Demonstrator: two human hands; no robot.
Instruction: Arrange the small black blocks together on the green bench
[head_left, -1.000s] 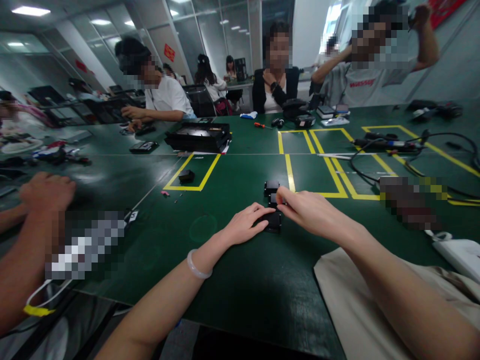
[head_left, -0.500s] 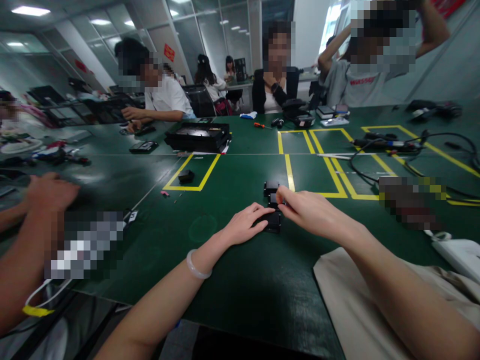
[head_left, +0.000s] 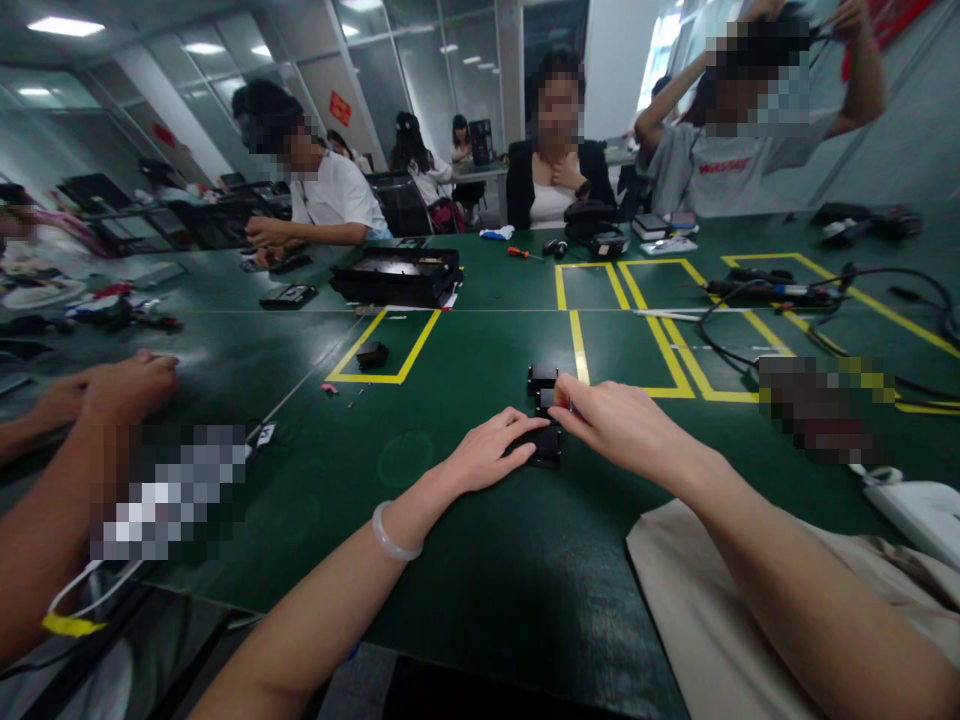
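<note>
Small black blocks stand in a short row on the green table, close to both hands. My left hand [head_left: 491, 452] has its thumb and fingers around the left side of the nearest black block [head_left: 548, 447], holding it against the table. A clear bracelet [head_left: 395, 531] circles the left wrist. My right hand [head_left: 619, 425] is closed in a pinch at the right edge of the middle block [head_left: 550, 400]; whatever its fingertips hold is hidden. Just beyond lies the farthest block [head_left: 542, 376], partly behind the right fingers.
Another black block [head_left: 371, 354] lies inside yellow tape at left. Behind it stands a black tray [head_left: 397, 276]. An orange screwdriver [head_left: 523, 253] lies farther back. Cables and a black pen-like tool [head_left: 772, 290] are at right. A neighbour's hands [head_left: 139, 385] rest at left; several people sit around.
My right fingertips have shifted slightly at the middle block. My left hand has hardly moved. The neighbour's hands at left moved a little to the right.
</note>
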